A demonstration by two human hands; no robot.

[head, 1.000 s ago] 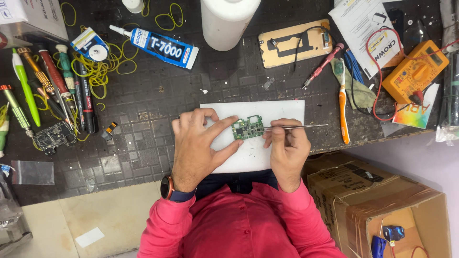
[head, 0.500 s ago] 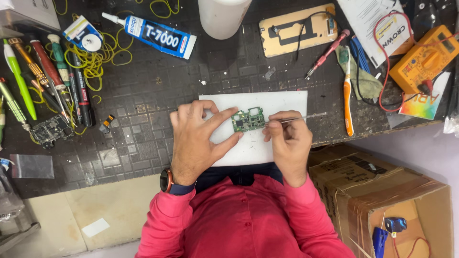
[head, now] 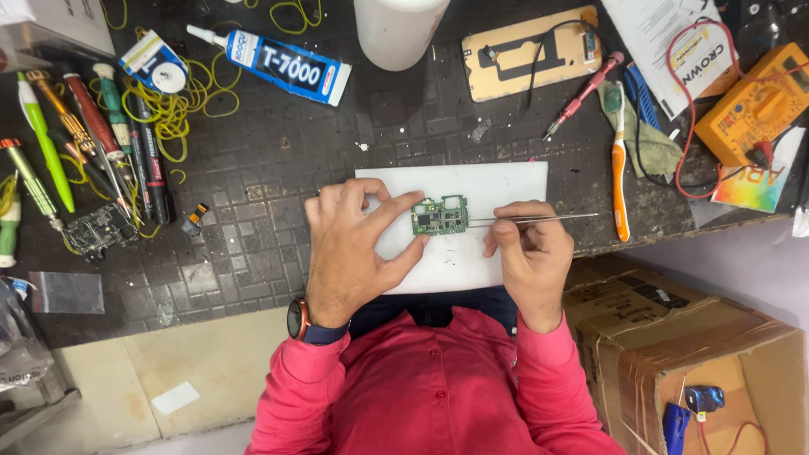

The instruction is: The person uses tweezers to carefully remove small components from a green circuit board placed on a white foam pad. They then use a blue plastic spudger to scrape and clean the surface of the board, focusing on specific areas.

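Note:
A small green circuit board (head: pixel 441 216) lies on a white sheet (head: pixel 506 185) on the dark work mat. My left hand (head: pixel 352 248) rests on the sheet and pinches the board's left edge between index finger and thumb. My right hand (head: pixel 529 257) grips thin metal tweezers (head: pixel 539 220) that lie horizontally, one end touching the board's right edge. A watch sits on my left wrist, and red sleeves cover both arms.
Screwdrivers, pens and yellow rubber bands (head: pixel 164 109) lie left, with a glue tube (head: pixel 278 63), a white cylinder (head: pixel 396 29), a phone back cover (head: pixel 531 52), an orange toothbrush (head: pixel 620 168) and an orange multimeter (head: pixel 754 105). An open cardboard box (head: pixel 699 362) stands at the right.
Both hands keep their hold on the board and tweezers with only slight shifts. The view has drifted a little, so the bench items sit a bit further left in frame.

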